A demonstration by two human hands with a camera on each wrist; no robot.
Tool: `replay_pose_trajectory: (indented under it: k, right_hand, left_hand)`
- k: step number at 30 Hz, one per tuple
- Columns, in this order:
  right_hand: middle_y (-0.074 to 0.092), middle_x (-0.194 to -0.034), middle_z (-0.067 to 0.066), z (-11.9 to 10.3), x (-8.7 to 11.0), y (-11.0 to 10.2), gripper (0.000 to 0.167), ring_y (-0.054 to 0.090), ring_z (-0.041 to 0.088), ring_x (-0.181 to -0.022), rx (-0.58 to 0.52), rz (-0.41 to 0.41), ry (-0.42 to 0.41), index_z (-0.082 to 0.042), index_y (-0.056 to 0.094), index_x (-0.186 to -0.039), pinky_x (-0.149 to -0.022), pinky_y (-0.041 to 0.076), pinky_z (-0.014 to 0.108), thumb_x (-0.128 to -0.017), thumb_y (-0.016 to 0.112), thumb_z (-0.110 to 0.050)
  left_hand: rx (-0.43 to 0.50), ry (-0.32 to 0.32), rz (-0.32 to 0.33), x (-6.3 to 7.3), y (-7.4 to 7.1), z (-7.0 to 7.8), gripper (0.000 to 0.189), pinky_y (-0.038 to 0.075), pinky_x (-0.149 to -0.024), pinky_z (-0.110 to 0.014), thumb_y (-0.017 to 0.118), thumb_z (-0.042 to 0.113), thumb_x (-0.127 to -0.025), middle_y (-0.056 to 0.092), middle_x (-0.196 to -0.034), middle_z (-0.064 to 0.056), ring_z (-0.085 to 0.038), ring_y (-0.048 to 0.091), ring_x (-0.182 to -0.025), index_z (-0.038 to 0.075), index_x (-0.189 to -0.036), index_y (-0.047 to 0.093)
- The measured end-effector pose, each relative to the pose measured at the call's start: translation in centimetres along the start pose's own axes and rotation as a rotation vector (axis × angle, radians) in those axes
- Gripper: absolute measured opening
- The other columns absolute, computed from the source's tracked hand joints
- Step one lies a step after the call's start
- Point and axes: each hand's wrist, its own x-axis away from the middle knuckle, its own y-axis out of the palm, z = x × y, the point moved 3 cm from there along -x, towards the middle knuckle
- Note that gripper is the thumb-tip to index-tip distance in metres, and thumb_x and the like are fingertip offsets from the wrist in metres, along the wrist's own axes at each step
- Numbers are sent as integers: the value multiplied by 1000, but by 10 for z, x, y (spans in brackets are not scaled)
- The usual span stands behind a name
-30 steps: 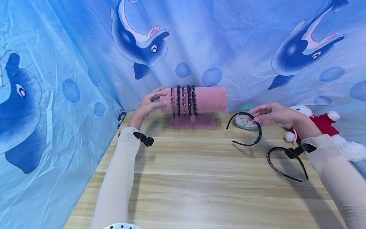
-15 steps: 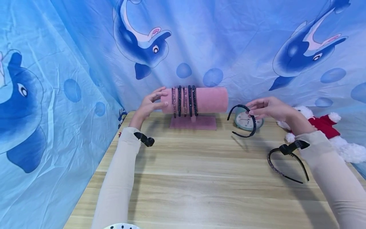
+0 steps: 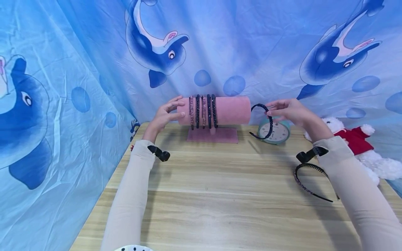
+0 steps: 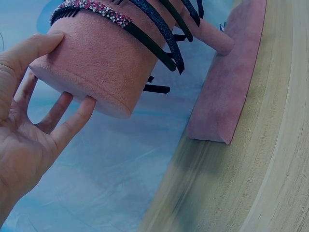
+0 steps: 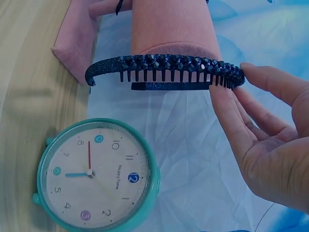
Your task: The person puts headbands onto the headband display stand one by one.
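Note:
My left hand [image 3: 163, 114] grips the left end of a pink velvet headband stand [image 3: 232, 110]; in the left wrist view the thumb lies on its side and fingertips touch its end face. Several beaded headbands sit side by side over the left half of its roll, some pink and some dark. At the stand's right end my right hand [image 3: 290, 111] pinches a dark blue beaded headband [image 5: 159, 62] between thumb and fingers. Its teeth show in the right wrist view, and its open side faces the roll's end. From that view it appears just short of the roll.
A mint-green alarm clock [image 3: 276, 134] stands below the held headband. Another headband [image 3: 301, 184] lies on the wooden table [image 3: 207, 209], partly hidden by the right sleeve. A white plush toy in red [image 3: 355, 141] lies at the right edge. A blue dolphin curtain [image 3: 213, 42] hangs behind.
My right hand has moved left and up with the dark headband, from beside the clock to the stand's right end. The left hand stays on the stand.

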Motion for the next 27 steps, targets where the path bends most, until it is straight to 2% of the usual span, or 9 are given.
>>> replay_pose_trajectory:
  k: [9, 13, 16, 21, 24, 27]
  right_hand:
    - [70, -110, -9, -9, -18, 4, 58, 69, 4, -99, -42, 0, 5, -1, 46, -148, -102, 58, 40, -97, 70, -16]
    - [65, -126, 4, -12, -25, 8, 59, 67, 5, -102, -33, -1, 24, -3, 47, -149, -108, 54, 47, -98, 70, -18]
    - [58, -137, 14, -15, -31, 12, 57, 65, 11, -108, -11, 1, 34, -3, 46, -150, -109, 52, 50, -99, 68, -18]
    - [50, -145, 21, -25, -38, 19, 56, 56, 31, -128, 15, 5, 31, -3, 45, -151, -112, 49, 54, -101, 65, -17]
    - [49, -145, 22, -30, -42, 22, 55, 53, 36, -132, 36, 14, 25, -1, 45, -150, -112, 48, 54, -101, 64, -17]
    - [52, -140, 20, -35, -46, 25, 55, 54, 36, -130, 46, 35, 18, 0, 46, -149, -110, 51, 52, -100, 65, -17]
  left_hand:
    - [-16, 18, -10, 2, 0, 2, 45, 51, -111, -44, 76, 6, -89, 36, -165, 6, -29, 41, -147, 4, -133, 63]
    - [-9, 20, -11, 1, 0, 1, 45, 52, -110, -43, 76, 5, -89, 36, -165, 5, -29, 41, -147, 3, -133, 63]
    - [-7, 20, -11, 0, 0, 0, 45, 52, -110, -44, 77, 6, -89, 36, -165, 6, -29, 41, -147, 4, -132, 64]
    - [-6, 15, -3, 0, 0, 0, 45, 52, -110, -46, 77, 6, -89, 37, -164, 7, -29, 41, -147, 6, -132, 65]
    - [0, 7, 3, 0, 0, -1, 45, 53, -109, -45, 78, 6, -88, 38, -164, 8, -28, 41, -147, 6, -132, 65]
    - [4, 2, 5, 0, 0, -1, 45, 53, -109, -44, 78, 6, -88, 37, -164, 8, -28, 42, -147, 7, -131, 65]
